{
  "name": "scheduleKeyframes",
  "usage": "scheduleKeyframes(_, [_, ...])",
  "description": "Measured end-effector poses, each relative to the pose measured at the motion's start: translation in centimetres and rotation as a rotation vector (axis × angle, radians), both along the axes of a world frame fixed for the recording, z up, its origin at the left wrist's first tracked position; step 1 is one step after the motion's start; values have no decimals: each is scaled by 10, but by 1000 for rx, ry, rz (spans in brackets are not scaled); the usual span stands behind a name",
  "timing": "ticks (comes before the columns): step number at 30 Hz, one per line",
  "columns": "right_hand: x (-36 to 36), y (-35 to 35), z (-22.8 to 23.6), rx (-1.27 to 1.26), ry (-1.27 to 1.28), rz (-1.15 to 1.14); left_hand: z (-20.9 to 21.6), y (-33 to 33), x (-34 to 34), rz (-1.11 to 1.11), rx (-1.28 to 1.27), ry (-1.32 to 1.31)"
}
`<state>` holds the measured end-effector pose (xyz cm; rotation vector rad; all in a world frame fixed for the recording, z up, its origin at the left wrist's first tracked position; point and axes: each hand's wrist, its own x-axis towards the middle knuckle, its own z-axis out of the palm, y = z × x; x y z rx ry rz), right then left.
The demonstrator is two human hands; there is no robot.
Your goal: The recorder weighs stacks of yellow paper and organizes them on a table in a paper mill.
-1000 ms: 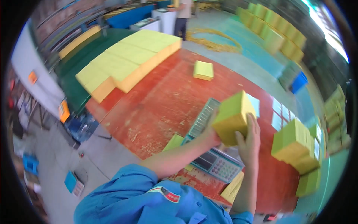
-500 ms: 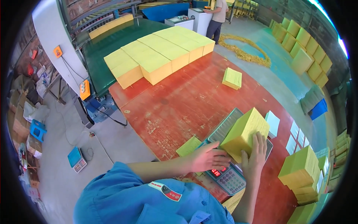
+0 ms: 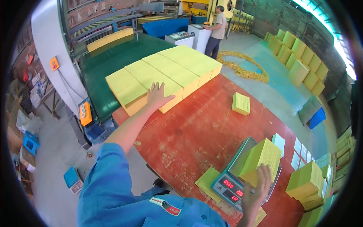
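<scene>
My left hand is stretched out with its fingers spread. It lies over the near edge of a row of thick yellow paper stacks, holding nothing; whether it touches them is hard to tell. On the right, a block of yellow paper rests on the pan of a digital weighing scale with lit red digits. Beside that block's near side is my right hand, fingers extended and slightly blurred, not gripping it. Loose yellow sheets lie to the left of the scale.
A small yellow paper stack sits on the worn red table. More yellow stacks and white labels are at right. A green machine bed adjoins the table. Another person stands at a control box beyond.
My left hand has moved from the scale out to the far paper stacks, its fingers spreading. My right hand has drawn back from the top of the block. The view has shifted.
</scene>
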<state>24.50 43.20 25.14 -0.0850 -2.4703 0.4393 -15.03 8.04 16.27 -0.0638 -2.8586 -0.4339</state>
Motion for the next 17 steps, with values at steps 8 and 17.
scheduleKeyframes(8, [-48,-116,-38,-302,-161,74,-17,-6,-80,-264,-271,-131])
scheduleKeyframes(17, [-56,-156,-73,-514,-238,14,-35,-7,-81,-516,-395,-162])
